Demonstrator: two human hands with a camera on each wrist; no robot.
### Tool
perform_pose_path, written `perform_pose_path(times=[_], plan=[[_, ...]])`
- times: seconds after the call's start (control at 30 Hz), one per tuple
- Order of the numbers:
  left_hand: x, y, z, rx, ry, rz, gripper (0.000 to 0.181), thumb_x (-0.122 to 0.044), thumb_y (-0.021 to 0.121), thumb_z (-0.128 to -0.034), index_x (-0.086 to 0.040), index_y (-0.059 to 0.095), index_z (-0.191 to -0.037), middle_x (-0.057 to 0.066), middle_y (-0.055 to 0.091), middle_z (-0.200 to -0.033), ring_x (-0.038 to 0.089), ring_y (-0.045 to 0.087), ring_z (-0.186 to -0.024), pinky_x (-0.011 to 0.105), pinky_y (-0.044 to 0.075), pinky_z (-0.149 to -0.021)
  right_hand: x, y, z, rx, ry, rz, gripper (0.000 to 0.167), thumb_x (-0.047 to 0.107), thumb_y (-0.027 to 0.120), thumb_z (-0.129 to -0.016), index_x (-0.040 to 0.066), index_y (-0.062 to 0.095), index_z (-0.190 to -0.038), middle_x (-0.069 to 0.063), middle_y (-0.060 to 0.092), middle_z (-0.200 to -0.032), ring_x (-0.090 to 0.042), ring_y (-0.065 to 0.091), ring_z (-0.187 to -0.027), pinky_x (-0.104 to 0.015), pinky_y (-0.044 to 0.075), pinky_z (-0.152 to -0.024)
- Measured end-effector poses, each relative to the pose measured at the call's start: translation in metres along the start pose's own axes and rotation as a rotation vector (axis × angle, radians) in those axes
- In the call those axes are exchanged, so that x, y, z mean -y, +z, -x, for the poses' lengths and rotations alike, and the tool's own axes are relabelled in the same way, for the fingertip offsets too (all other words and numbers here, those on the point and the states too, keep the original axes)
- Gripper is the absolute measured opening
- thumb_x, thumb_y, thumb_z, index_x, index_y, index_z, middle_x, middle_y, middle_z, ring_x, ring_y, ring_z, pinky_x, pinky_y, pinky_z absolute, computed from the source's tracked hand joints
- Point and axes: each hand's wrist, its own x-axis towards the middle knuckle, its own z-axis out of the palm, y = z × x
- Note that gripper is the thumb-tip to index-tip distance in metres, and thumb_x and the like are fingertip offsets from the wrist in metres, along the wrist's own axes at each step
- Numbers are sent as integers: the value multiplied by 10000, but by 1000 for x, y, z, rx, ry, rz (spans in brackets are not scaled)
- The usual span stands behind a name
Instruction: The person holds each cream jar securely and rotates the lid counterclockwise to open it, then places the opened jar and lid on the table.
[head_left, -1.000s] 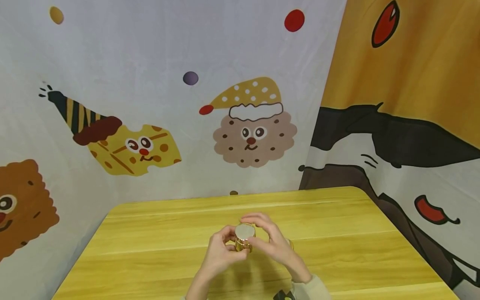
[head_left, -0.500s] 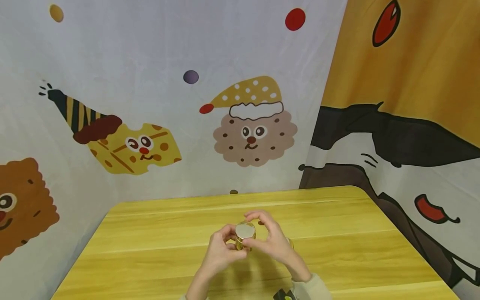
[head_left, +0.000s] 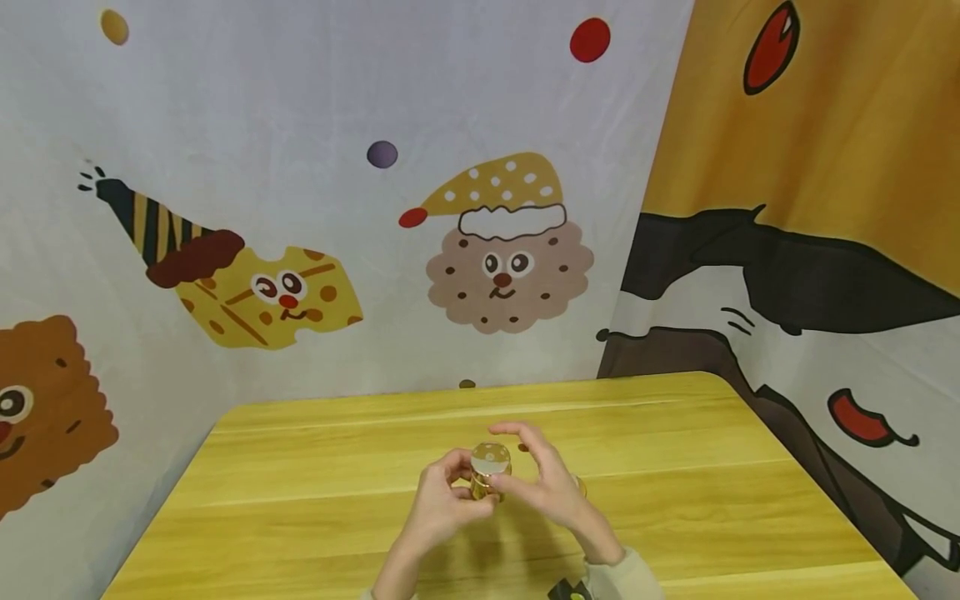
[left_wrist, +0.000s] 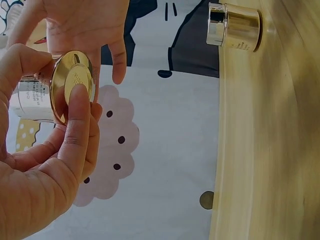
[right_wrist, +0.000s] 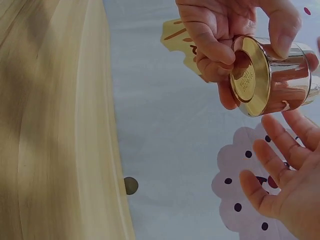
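A shiny gold jar is gripped by the left hand, its flat top facing up in the head view. In the left wrist view the left hand curls round the jar, one fingertip on its gold base. The right hand is beside the jar with its thumb at the lid's near edge and its fingers spread away from it. The right wrist view shows the right hand with loose fingers near the jar, which has printing on its base.
A second gold jar stands on the wooden table; in the head view the right hand mostly hides it. Behind the table hangs a curtain with cartoon prints. A dark patterned object lies by the right sleeve.
The right hand's fingers have lifted and spread away from the jar's lid, and its thumb has shifted left along the near edge. The left hand holds the jar in nearly the same place.
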Motion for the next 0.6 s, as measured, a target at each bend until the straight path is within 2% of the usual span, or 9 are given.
perform_pose_path(times=[0.1,0.2,0.37,0.6], plan=[[0,-1,0,3,1,2,389,39,706,-690,81,573,-1054,89,588,-927,159,578,-813,278,554,-653,-1,0,0,-22,33,19,443,120,746,-776,124,552,-1174,-57,533,-1254,-226,450,-1149,-396,359,-875],[1,-1,0,9,4,-1,394,36,710,-690,85,570,-1056,88,589,-924,154,578,-813,277,554,-655,-2,1,0,-25,40,14,387,126,757,-771,147,581,-1115,-31,547,-1233,-218,451,-1154,-426,362,-893],[1,-1,0,12,0,-14,377,32,705,-698,79,577,-1050,83,586,-925,153,576,-810,279,554,-650,-2,1,0,-9,4,17,347,93,711,-809,119,609,-1140,-80,561,-1216,-232,453,-1161,-510,349,-936],[-1,0,1,16,-16,-27,390,23,710,-694,82,572,-1053,83,585,-932,162,574,-822,258,548,-651,-3,0,0,4,-68,29,393,30,701,-800,46,597,-1178,-140,557,-1212,-255,462,-1150,-482,362,-947]])
